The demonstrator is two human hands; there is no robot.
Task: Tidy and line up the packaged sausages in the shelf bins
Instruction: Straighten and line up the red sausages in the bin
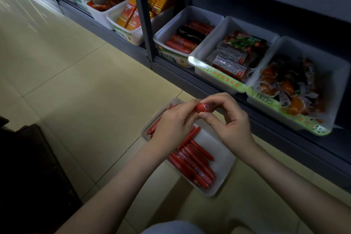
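Gripping 1 red packaged sausage (202, 108) near its clipped end, the left hand (174, 121) curls its fingers round the casing. The right hand (229, 119) pinches the same end between thumb and forefinger. The rest of the sausage is hidden behind the left hand. Both hands are above a white floor bin (212, 194) standing on the tiled floor (76, 91), near the shelf base. Loose red sausages (193, 163) lie roughly parallel along this bin's left side. Farther off, 3 white bins sit side by side on the lowest shelf: the sausage bin (171, 30) with thick red sausages and 1 dark one, the vacuum-pack bin (212, 43), and the orange-packet bin (334, 74). Beyond a grey upright (142, 15) stand yellow packs (159, 0).
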